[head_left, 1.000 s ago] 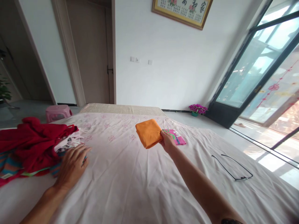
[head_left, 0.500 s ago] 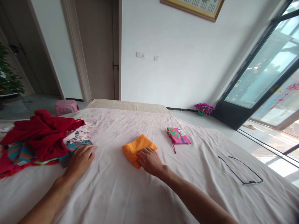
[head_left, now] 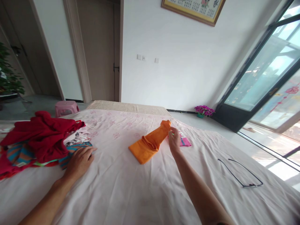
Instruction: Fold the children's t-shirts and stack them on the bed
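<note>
An orange folded cloth [head_left: 146,148] stretches diagonally over the bed sheet, its far end raised and bunched. My right hand [head_left: 174,140] is closed with its fingertips at that far end, pinching the edge. Partly behind this hand lies a folded pink cloth [head_left: 185,141] with a printed pattern. My left hand [head_left: 81,160] rests flat on the bed, fingers stretched out, against a blue and brown striped cloth [head_left: 64,157]. That cloth belongs to a heap with a dark red garment [head_left: 47,134] on top.
Black-framed glasses [head_left: 243,178] lie on the wrinkled bed sheet [head_left: 112,193] at the right. Beyond the bed stand a pink plastic stool [head_left: 67,107] and a pot of purple flowers [head_left: 203,110]. A glass door [head_left: 255,75] is at the right.
My right hand has moved up and to the right, drawing out one end of the orange cloth, which was a compact folded piece before. My left hand has stayed in place.
</note>
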A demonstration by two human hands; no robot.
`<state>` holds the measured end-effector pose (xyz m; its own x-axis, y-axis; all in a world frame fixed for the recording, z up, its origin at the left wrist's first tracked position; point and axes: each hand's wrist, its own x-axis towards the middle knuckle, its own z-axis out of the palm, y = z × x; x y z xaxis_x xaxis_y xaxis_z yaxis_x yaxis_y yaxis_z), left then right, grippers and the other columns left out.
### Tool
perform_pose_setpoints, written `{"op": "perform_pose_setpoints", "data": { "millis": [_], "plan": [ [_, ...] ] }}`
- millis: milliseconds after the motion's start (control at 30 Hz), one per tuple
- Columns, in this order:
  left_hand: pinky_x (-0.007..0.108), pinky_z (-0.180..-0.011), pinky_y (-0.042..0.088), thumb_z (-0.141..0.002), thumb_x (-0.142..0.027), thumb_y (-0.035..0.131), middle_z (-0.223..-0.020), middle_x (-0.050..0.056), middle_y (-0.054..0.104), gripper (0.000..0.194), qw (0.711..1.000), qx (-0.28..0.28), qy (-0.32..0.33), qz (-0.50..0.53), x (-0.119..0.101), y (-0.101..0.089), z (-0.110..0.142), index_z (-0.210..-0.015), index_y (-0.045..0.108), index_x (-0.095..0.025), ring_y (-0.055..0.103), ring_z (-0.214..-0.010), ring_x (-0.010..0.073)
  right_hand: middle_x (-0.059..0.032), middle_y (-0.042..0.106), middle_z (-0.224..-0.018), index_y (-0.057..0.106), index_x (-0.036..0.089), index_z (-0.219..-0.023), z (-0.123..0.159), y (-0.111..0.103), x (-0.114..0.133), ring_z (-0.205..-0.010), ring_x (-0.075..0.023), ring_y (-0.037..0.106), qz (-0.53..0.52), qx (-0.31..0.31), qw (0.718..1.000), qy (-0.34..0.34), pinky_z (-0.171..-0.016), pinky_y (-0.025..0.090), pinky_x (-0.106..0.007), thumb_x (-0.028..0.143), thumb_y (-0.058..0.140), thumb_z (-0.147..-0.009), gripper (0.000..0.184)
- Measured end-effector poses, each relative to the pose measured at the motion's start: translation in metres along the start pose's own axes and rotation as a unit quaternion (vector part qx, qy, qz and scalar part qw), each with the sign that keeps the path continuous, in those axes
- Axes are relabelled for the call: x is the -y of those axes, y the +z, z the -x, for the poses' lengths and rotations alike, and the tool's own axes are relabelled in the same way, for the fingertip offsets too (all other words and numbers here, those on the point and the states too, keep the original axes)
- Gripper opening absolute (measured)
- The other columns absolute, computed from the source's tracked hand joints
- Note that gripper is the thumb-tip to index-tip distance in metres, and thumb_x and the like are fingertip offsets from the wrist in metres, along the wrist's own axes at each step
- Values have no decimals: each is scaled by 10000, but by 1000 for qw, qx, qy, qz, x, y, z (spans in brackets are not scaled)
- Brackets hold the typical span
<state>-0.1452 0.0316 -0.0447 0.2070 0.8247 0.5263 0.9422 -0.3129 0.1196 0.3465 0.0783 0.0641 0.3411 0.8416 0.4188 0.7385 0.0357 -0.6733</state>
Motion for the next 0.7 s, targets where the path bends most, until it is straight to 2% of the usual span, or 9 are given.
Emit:
{"op": "perform_pose_setpoints", "data": {
  "millis": [100,167,233,300,400,500,533,567,700],
  "plan": [
    [429,-1025,430,-883,-289,471,-1157,94,705,331,1000,-2,4,-7,0,1,0,-1132,668,-195,618,-1109,263,-93,679,-1195,644,195,-1149,17,12,-7,-1105,-221,611,24,111,993,-36,-935,457,-334,302,431,-893,350],
    [424,-1028,429,-884,-289,471,-1158,92,705,327,1000,-3,6,-7,0,1,0,-1128,669,-196,617,-1107,259,-87,685,-1186,637,215,-1195,32,24,-5,-1108,-244,611,75,190,978,-40,-908,459,-336,369,529,-878,369],
    [419,-1026,432,-882,-291,474,-1163,89,704,322,1000,-3,5,-5,-1,-1,0,-1122,671,-202,617,-1106,257,-98,673,-1197,617,218,-1244,44,34,4,-1113,-266,601,132,214,967,-40,-868,457,-331,402,603,-843,441],
    [423,-1016,438,-881,-288,468,-1166,87,702,322,1000,-4,1,-3,-2,-2,-1,-1118,671,-205,619,-1102,260,-91,685,-1116,668,206,-1144,52,39,16,-1050,-256,614,153,219,963,-45,-809,452,-304,353,613,-831,350],
    [430,-1004,443,-880,-283,460,-1165,85,702,326,1000,-5,-2,2,-3,-3,-2,-1116,671,-206,621,-1097,265,-48,686,-871,717,176,-919,60,41,40,-828,-191,633,38,295,954,-38,-669,440,-252,329,558,-868,227],
    [427,-1010,439,-872,-282,468,-1168,83,701,330,1000,-3,1,5,-1,-1,-2,-1125,667,-207,619,-1103,266,-37,700,-883,716,183,-1068,68,43,60,-767,-159,640,-183,457,868,-70,-635,469,-243,424,506,-927,350],
    [428,-1014,436,-871,-280,466,-1167,84,700,333,1000,-3,2,4,-1,-1,-2,-1128,665,-205,617,-1105,267,-44,711,-942,699,195,-1140,69,45,64,-802,-161,653,-220,481,844,-89,-664,490,-253,428,488,-944,370],
    [428,-1016,433,-873,-279,463,-1167,85,700,335,1000,-2,2,2,0,0,-2,-1131,662,-204,616,-1107,268,-53,716,-1005,683,204,-1185,68,46,67,-858,-167,664,-223,479,842,-107,-713,506,-267,400,481,-953,365],
    [410,-1028,425,-884,-285,456,-1169,81,698,319,1000,-1,2,-1,2,1,-1,-1116,662,-211,615,-1110,256,-72,661,-1243,660,223,-1239,48,56,58,-1112,-207,623,0,329,931,-159,-923,468,-310,133,497,-878,406]
  ]
}}
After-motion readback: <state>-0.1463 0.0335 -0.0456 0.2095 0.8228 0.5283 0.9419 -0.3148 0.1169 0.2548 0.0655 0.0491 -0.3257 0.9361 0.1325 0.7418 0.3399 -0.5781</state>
